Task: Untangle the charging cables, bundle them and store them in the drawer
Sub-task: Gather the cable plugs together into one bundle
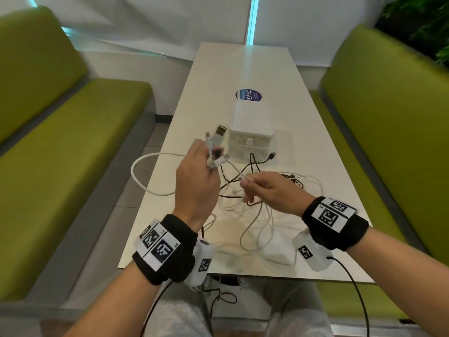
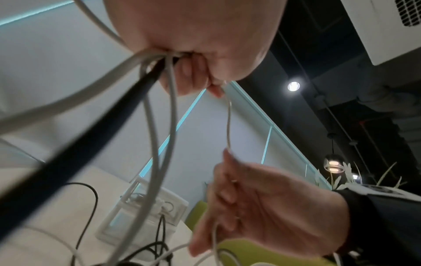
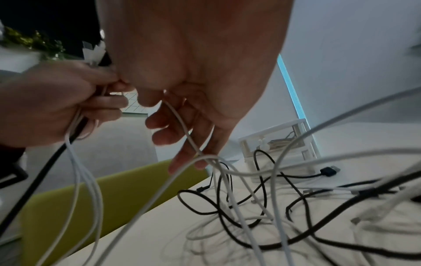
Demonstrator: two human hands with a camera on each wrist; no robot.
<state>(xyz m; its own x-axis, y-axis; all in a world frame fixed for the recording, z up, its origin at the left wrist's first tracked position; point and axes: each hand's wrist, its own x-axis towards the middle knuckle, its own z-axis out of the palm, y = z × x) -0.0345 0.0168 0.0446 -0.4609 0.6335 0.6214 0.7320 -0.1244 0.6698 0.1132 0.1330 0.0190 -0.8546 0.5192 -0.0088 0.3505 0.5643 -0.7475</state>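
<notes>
My left hand (image 1: pixel 205 158) is raised above the table and grips a bunch of cable ends, white ones and a black one, with a USB plug (image 1: pixel 220 131) sticking up out of the fist. From that fist (image 2: pixel 196 59) a thin white cable (image 2: pixel 229 124) runs to my right hand (image 1: pixel 245 187), which pinches it between thumb and fingers (image 2: pixel 227 158). The rest of the white and black cables lie in a tangle (image 1: pixel 252 210) on the table under both hands. A small white drawer unit (image 1: pixel 250 135) stands behind the tangle, its drawers closed. The tangle (image 3: pixel 250 216) and the unit (image 3: pixel 280 142) also show in the right wrist view.
The white table (image 1: pixel 243 69) runs away from me between two green benches (image 1: pixel 60 166), (image 1: pixel 388 117). A black USB plug (image 1: pixel 273 155) lies beside the drawer unit. A round blue sticker (image 1: pixel 248 95) is behind the unit. A white loop (image 1: pixel 141 176) hangs over the table's left edge.
</notes>
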